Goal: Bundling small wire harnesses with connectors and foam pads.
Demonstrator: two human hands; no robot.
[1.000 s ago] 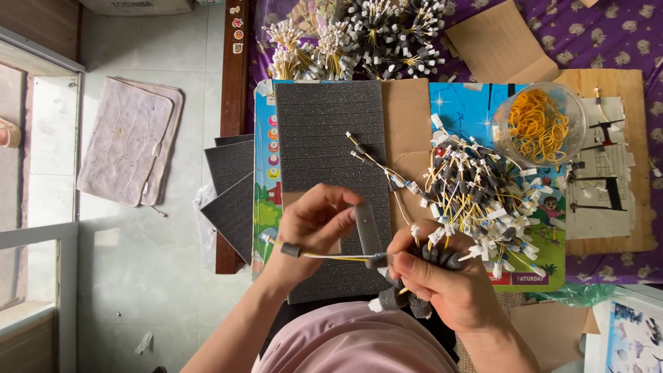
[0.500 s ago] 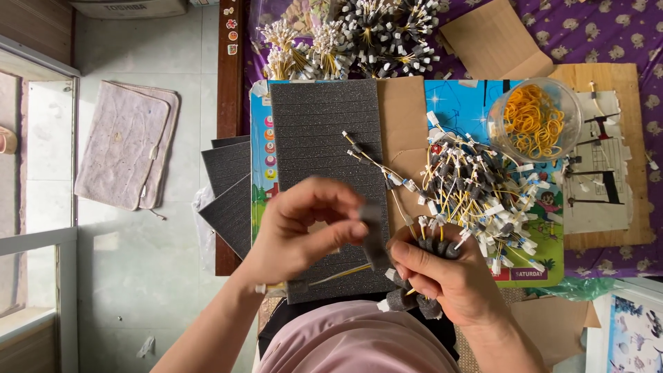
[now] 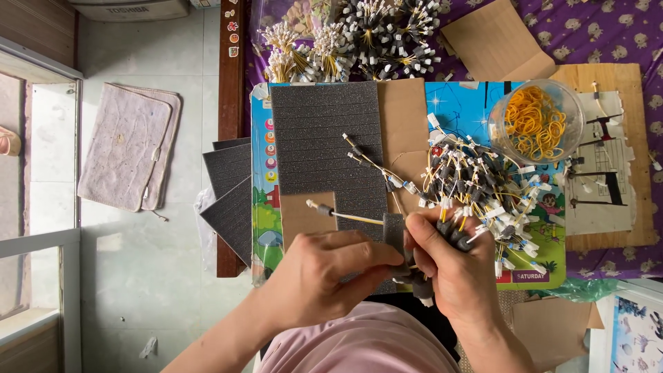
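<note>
While pinched together at the foam strip point(image 3: 394, 231), left hand point(image 3: 324, 276) and right hand point(image 3: 452, 273) clamped on strip and wire bundle point(image 3: 452, 231); risk of slippage, dropping into loose wire pile point(image 3: 483, 186) beyond.

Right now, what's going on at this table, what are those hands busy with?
A person sits over a cluttered table, both hands together. The left hand pinches a small grey foam strip with a thin yellow wire piece sticking out leftward. The right hand grips a bundle of similar wire pieces. A loose pile of them lies just beyond, next to a big dark foam sheet and a clear bowl of yellow rubber bands.
</note>
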